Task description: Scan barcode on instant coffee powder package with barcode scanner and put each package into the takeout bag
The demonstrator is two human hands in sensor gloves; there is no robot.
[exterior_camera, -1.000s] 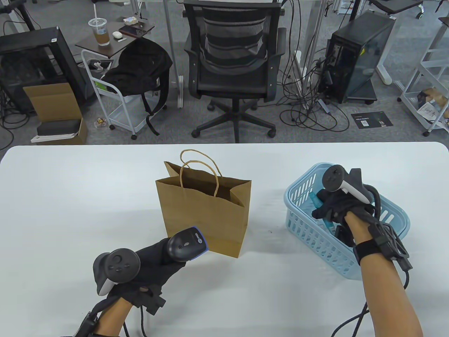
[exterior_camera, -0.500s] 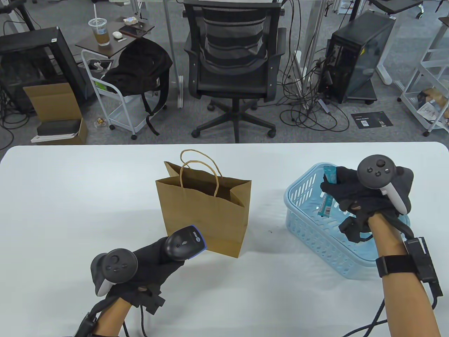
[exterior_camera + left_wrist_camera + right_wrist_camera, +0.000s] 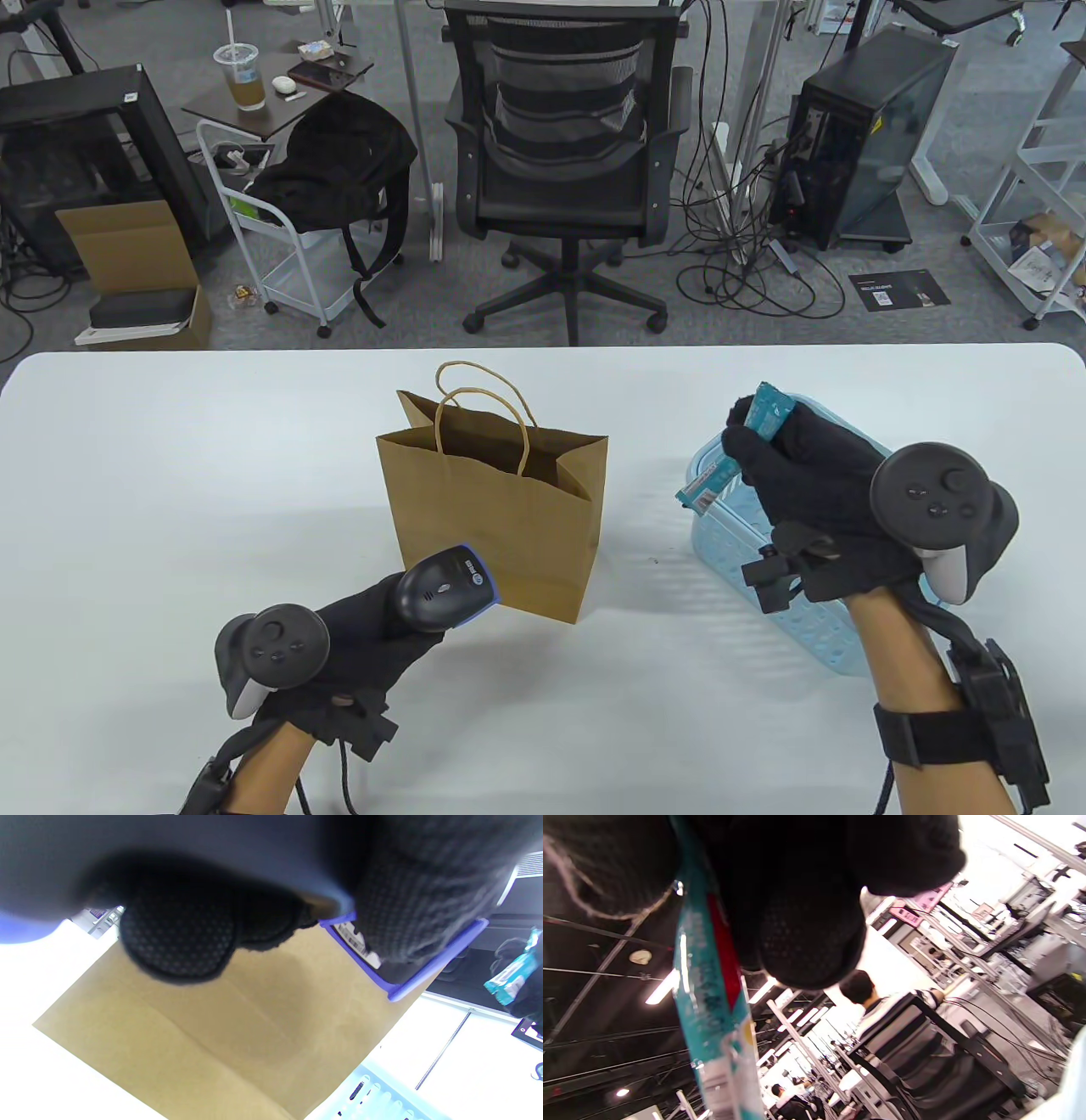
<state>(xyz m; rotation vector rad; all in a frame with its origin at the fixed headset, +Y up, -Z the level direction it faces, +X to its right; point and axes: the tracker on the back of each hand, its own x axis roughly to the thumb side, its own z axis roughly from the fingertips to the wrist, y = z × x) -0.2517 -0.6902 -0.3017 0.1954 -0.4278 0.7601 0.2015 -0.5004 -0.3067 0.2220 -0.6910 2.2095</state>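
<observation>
Left hand (image 3: 373, 628): we see it gripping the barcode scanner (image 3: 448, 587) at lower left, head aimed right, ready to read.
Right hand (image 3: 814, 501): pinches 1 teal coffee package (image 3: 736, 458) above the blue basket (image 3: 806, 620), right of centre, tilted toward the scanner.
Takeout bag (image 3: 492, 518): upright mid-tabletop (image 3: 170, 475), mouth open for drop-in.

The right hand (image 3: 814, 492) is now up out of the basket (image 3: 806, 624), where one second ago it was reaching down inside. It grips a teal packet (image 3: 736, 458) and carries it to the left, over the basket's left rim, closer to the bag (image 3: 501, 526). The packet is now tilted, its lower end toward the bag.
</observation>
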